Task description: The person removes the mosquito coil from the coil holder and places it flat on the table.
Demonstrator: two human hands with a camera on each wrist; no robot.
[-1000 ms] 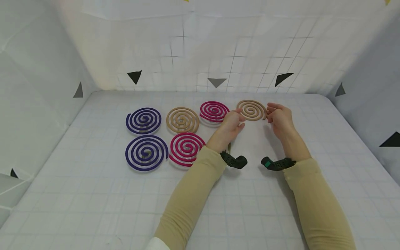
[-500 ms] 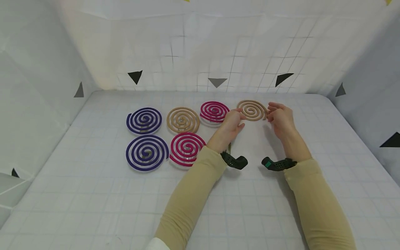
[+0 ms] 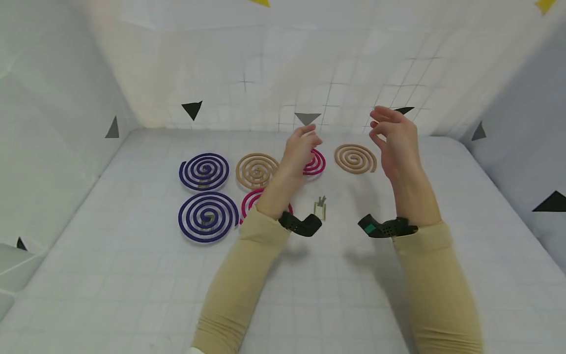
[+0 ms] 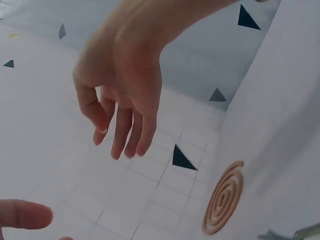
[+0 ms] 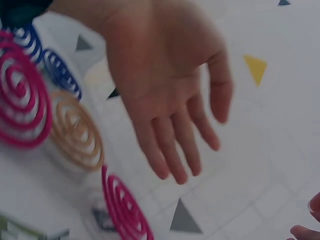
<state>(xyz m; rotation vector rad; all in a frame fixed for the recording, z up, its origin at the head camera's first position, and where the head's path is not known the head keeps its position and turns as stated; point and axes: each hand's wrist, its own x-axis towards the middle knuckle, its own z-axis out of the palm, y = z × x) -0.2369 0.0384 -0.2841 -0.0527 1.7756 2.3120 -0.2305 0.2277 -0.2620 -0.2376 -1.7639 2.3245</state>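
Note:
My left hand point(image 3: 297, 152) is raised above the table, its fingers loosely bent and holding nothing. It overlaps the far magenta mosquito coil point(image 3: 316, 163), and its forearm covers part of the near magenta coil point(image 3: 249, 199). My right hand point(image 3: 395, 140) is held up to the right of a tan mosquito coil point(image 3: 355, 158), with nothing in its relaxed fingers. The left wrist view shows the right hand point(image 4: 122, 95) apart from the tan coil point(image 4: 225, 197); the right wrist view shows the left hand point(image 5: 167, 90) with its palm bare. A small metal coil stand point(image 3: 320, 210) sits between the forearms.
Two dark blue coils point(image 3: 204, 171) and another tan coil point(image 3: 254, 169) are on the left of the white gridded table point(image 3: 132, 285), with small stands showing beneath them. White sheeting with dark triangle markers point(image 3: 192, 110) rises behind and at both sides.
Both hands have lifted away from beside the right tan coil, the left one also shifting leftward. The tan coil stays in place. The small metal stand has come into fuller view.

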